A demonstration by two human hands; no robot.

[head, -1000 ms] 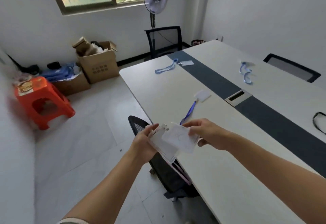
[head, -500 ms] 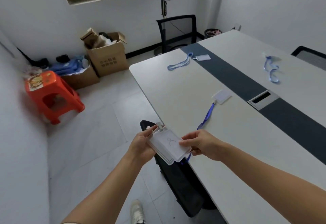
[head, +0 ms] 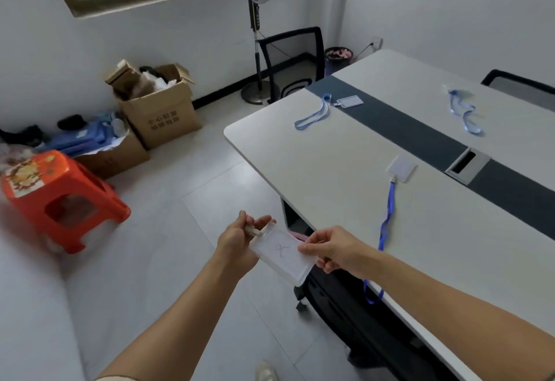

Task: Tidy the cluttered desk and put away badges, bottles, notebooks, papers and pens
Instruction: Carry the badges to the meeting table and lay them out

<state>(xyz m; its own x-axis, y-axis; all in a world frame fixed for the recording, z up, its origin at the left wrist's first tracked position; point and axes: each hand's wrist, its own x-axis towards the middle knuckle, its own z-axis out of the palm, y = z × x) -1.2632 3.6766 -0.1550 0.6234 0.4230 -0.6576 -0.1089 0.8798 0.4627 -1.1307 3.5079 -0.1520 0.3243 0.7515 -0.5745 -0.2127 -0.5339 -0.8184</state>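
The long white tabletop (head: 330, 176) with a dark grey band down its middle fills the right side. On the floor to the left stand an open brown cardboard box (head: 162, 113) and an orange plastic stool (head: 60, 197). Both hands hold a clear plastic badge holder (head: 282, 256) in the air just off the tabletop's near edge. The left hand (head: 237, 245) pinches its clip end, and the right hand (head: 333, 253) pinches the opposite edge. A white badge on a blue lanyard (head: 401, 167) lies on the tabletop, its strap trailing over the edge. A second badge with a blue lanyard (head: 348, 100) lies near the far end, and a loose blue lanyard (head: 465, 113) lies beyond the band.
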